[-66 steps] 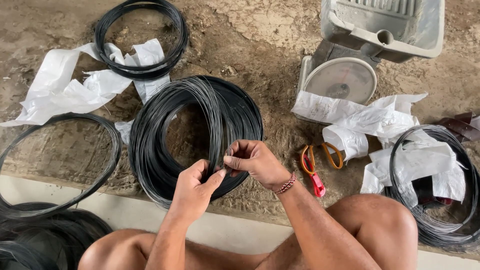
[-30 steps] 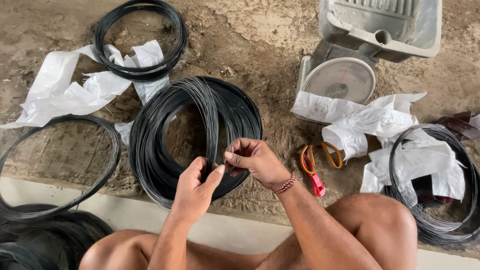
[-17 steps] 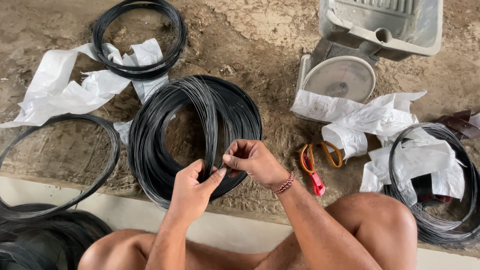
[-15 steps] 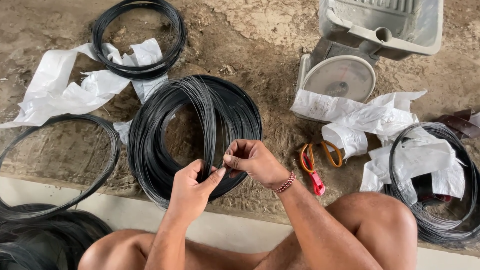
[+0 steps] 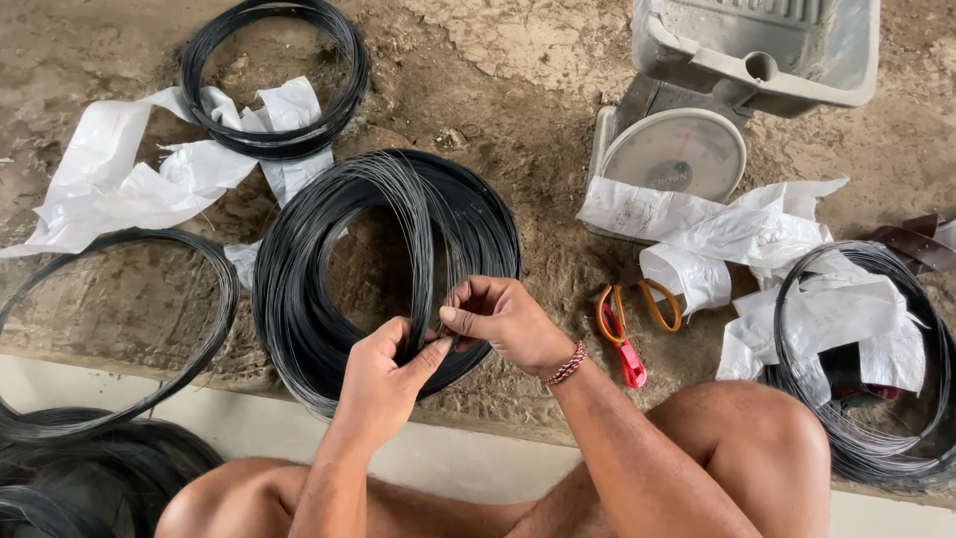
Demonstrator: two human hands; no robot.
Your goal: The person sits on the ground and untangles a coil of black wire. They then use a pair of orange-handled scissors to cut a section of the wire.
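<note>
A large coil of thin black wire (image 5: 299,269) lies on the dirt ground in front of me. A bunch of its strands rises across the coil's middle to my hands. My left hand (image 5: 383,384) grips those strands from below at the coil's near edge. My right hand (image 5: 503,321), with a beaded bracelet at the wrist, pinches the same strands just above the left hand's thumb. Both hands touch each other at the wire.
Smaller black wire coils lie at top left (image 5: 274,80), left (image 5: 110,329), bottom left (image 5: 90,478) and right (image 5: 866,369). Crumpled white paper (image 5: 110,184) lies at left and right. Orange-and-red scissors (image 5: 622,329), a dial scale (image 5: 677,149) and a grey tub (image 5: 757,50) stand to the right. My knee (image 5: 757,438) is near.
My hands have stayed at the same spot on the coil. The fingers have shifted slightly on the strands; nothing else has moved.
</note>
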